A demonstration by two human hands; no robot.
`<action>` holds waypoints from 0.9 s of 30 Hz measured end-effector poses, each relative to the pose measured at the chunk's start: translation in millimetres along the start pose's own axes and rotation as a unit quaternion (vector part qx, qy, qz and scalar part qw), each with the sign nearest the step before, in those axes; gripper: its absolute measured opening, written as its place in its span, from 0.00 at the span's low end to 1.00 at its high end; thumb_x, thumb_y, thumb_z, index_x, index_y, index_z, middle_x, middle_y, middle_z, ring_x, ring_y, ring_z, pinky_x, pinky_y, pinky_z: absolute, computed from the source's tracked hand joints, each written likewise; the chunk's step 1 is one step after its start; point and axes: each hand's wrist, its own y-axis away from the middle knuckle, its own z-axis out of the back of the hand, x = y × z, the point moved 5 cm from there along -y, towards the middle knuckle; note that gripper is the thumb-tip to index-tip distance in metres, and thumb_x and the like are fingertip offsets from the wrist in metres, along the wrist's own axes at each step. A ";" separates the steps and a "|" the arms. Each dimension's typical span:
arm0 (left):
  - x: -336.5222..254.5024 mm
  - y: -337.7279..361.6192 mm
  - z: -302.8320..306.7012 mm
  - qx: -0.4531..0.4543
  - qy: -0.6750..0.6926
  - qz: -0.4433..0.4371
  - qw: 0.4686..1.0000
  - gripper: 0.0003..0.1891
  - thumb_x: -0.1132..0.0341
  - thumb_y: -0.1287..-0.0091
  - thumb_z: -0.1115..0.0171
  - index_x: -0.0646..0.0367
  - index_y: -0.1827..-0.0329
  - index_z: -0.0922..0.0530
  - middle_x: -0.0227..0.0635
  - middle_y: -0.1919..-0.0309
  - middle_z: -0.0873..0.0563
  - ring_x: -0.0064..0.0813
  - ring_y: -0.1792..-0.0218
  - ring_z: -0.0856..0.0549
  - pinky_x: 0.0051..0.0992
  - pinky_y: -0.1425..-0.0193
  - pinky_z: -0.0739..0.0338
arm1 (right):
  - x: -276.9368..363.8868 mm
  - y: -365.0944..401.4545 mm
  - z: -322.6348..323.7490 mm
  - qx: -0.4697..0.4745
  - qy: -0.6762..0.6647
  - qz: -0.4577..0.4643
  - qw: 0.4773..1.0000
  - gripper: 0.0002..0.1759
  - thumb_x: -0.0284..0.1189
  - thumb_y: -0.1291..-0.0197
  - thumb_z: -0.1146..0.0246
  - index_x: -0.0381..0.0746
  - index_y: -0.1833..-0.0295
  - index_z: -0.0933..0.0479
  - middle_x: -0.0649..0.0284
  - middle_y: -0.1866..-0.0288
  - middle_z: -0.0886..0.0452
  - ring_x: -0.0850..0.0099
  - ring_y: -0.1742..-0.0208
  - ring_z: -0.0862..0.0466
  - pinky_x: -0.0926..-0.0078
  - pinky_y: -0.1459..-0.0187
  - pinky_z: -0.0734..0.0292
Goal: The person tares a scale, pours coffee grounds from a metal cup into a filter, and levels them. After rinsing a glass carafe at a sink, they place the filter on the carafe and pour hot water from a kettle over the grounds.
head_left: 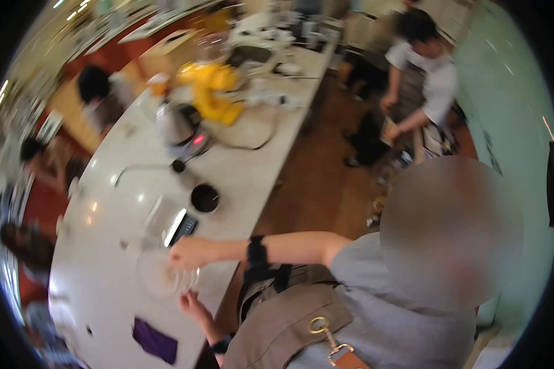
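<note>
Neither of my own hands shows in the head view. Close in front of me stands a person in a grey shirt (388, 307) and a brown apron. Their far hand (189, 252) rests on the rim of a clear glass vessel (160, 275) on the white counter (104, 295). Their near hand (192, 303) hovers just beside the same vessel, at the counter's edge. A black band (256, 251) wraps the outstretched forearm.
Behind the glass vessel lie a small scale (169, 222) and a black cup (205, 198). Farther back are a steel kettle (178, 123) and a yellow bundle (212, 91). A purple cloth (155, 340) lies near the front. Another person (426, 71) stands at the back right on the wooden floor.
</note>
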 end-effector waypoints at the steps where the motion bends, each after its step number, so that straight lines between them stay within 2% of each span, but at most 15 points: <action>1: 2.4 -2.2 1.5 0.006 -0.013 -0.025 1.000 0.14 0.63 0.27 0.41 0.59 0.71 0.25 0.25 0.76 0.24 0.16 0.73 0.28 0.21 0.70 0.33 | 0.2 2.5 0.2 0.015 -0.015 -0.014 1.000 0.18 0.39 0.41 0.43 0.34 0.66 0.18 0.45 0.66 0.16 0.46 0.63 0.15 0.52 0.60 0.21; 4: -4.0 -4.9 7.9 0.005 -0.038 -0.075 0.996 0.16 0.59 0.28 0.40 0.59 0.73 0.27 0.25 0.78 0.27 0.16 0.76 0.30 0.21 0.71 0.35 | 5.7 12.0 8.9 -0.022 0.011 -0.005 1.000 0.18 0.39 0.40 0.43 0.34 0.66 0.18 0.46 0.66 0.16 0.46 0.64 0.15 0.51 0.61 0.21; 6: -6.0 -5.7 3.0 0.023 -0.043 -0.059 0.997 0.16 0.60 0.28 0.41 0.59 0.73 0.28 0.25 0.79 0.29 0.16 0.77 0.32 0.21 0.71 0.36 | 7.7 18.4 14.3 -0.028 -0.032 0.009 0.999 0.18 0.39 0.40 0.44 0.35 0.65 0.18 0.45 0.66 0.16 0.46 0.65 0.16 0.51 0.62 0.22; 8: -24.3 3.8 -2.6 -0.012 0.045 -0.036 0.998 0.12 0.68 0.36 0.43 0.61 0.78 0.28 0.29 0.84 0.27 0.19 0.80 0.31 0.20 0.73 0.39 | -0.7 11.9 13.9 -0.034 -0.049 0.004 0.998 0.18 0.39 0.38 0.44 0.34 0.67 0.19 0.48 0.68 0.15 0.48 0.68 0.16 0.54 0.64 0.21; 9: -21.7 1.6 -0.9 0.006 0.068 -0.045 0.997 0.09 0.70 0.40 0.45 0.60 0.79 0.29 0.29 0.83 0.27 0.19 0.81 0.33 0.20 0.74 0.41 | -1.8 10.7 15.5 -0.015 -0.089 -0.009 0.996 0.18 0.38 0.37 0.45 0.34 0.65 0.19 0.50 0.69 0.15 0.52 0.70 0.15 0.57 0.66 0.21; 11: -13.3 -0.5 3.8 0.006 0.075 -0.049 0.996 0.10 0.69 0.39 0.45 0.60 0.78 0.28 0.29 0.83 0.28 0.19 0.81 0.33 0.21 0.74 0.40 | -0.9 9.2 17.0 0.006 -0.130 -0.022 0.991 0.17 0.38 0.35 0.45 0.34 0.63 0.20 0.53 0.70 0.14 0.56 0.73 0.15 0.60 0.67 0.21; 13: -11.1 0.8 7.1 0.001 0.084 -0.054 0.995 0.10 0.68 0.38 0.45 0.59 0.77 0.28 0.29 0.83 0.28 0.20 0.81 0.33 0.21 0.74 0.40 | 5.4 10.0 21.0 0.038 -0.202 -0.046 0.978 0.17 0.37 0.33 0.46 0.33 0.54 0.22 0.58 0.72 0.14 0.65 0.78 0.17 0.67 0.72 0.22; 14: -10.0 0.8 6.0 0.025 0.102 -0.054 0.993 0.13 0.64 0.34 0.47 0.56 0.77 0.32 0.26 0.82 0.32 0.20 0.79 0.34 0.22 0.72 0.39 | 6.4 7.8 21.0 0.042 -0.201 -0.044 0.978 0.17 0.37 0.33 0.46 0.33 0.54 0.22 0.58 0.72 0.14 0.65 0.78 0.17 0.67 0.72 0.22; 15: -8.7 0.9 4.6 0.049 0.121 -0.054 0.990 0.16 0.60 0.30 0.48 0.54 0.77 0.36 0.24 0.82 0.36 0.20 0.77 0.35 0.22 0.70 0.39 | 7.3 5.3 19.7 0.057 -0.209 -0.049 0.975 0.17 0.36 0.33 0.46 0.33 0.49 0.25 0.57 0.72 0.14 0.67 0.78 0.17 0.68 0.74 0.22; 16: -6.8 1.0 5.6 0.044 0.122 -0.055 0.990 0.16 0.60 0.30 0.48 0.54 0.77 0.36 0.24 0.82 0.36 0.20 0.77 0.35 0.22 0.70 0.39 | 8.6 2.7 17.7 0.073 -0.217 -0.054 0.972 0.19 0.36 0.33 0.46 0.32 0.45 0.27 0.57 0.73 0.15 0.69 0.79 0.18 0.69 0.75 0.23; 19: 4.7 5.3 8.5 0.016 0.142 -0.054 0.988 0.17 0.58 0.28 0.50 0.53 0.76 0.37 0.24 0.82 0.36 0.20 0.77 0.36 0.23 0.70 0.40 | 5.7 -4.8 10.6 0.081 -0.211 -0.045 0.973 0.21 0.34 0.32 0.48 0.31 0.40 0.28 0.57 0.72 0.15 0.68 0.78 0.17 0.69 0.76 0.22; 22: 17.6 5.2 13.9 -0.069 0.158 -0.001 0.985 0.18 0.56 0.27 0.47 0.52 0.75 0.36 0.24 0.82 0.38 0.19 0.77 0.37 0.23 0.71 0.43 | -0.9 -13.6 2.7 0.112 -0.219 -0.023 0.969 0.22 0.29 0.34 0.51 0.26 0.39 0.30 0.53 0.70 0.14 0.64 0.76 0.14 0.69 0.75 0.17; 23: 16.7 8.1 13.1 -0.064 0.160 -0.006 0.985 0.17 0.57 0.27 0.46 0.52 0.74 0.36 0.24 0.81 0.38 0.19 0.77 0.38 0.23 0.71 0.44 | -1.6 -12.0 2.5 0.115 -0.230 -0.029 0.966 0.19 0.28 0.34 0.53 0.26 0.45 0.27 0.54 0.70 0.14 0.63 0.75 0.14 0.69 0.74 0.16; 25: 14.4 8.5 13.4 -0.058 0.165 -0.011 0.984 0.17 0.58 0.27 0.45 0.52 0.74 0.36 0.24 0.81 0.39 0.19 0.77 0.39 0.23 0.72 0.46 | -1.0 -12.8 4.3 0.124 -0.234 -0.035 0.964 0.18 0.29 0.34 0.53 0.26 0.50 0.26 0.54 0.70 0.14 0.63 0.74 0.14 0.68 0.73 0.16; 27: 9.3 10.2 10.6 0.023 0.167 -0.052 0.984 0.14 0.62 0.28 0.45 0.57 0.71 0.33 0.25 0.82 0.36 0.19 0.79 0.39 0.23 0.74 0.46 | -3.6 -11.9 1.9 0.138 -0.240 -0.046 0.960 0.17 0.29 0.33 0.53 0.26 0.54 0.25 0.53 0.69 0.14 0.63 0.74 0.13 0.68 0.72 0.15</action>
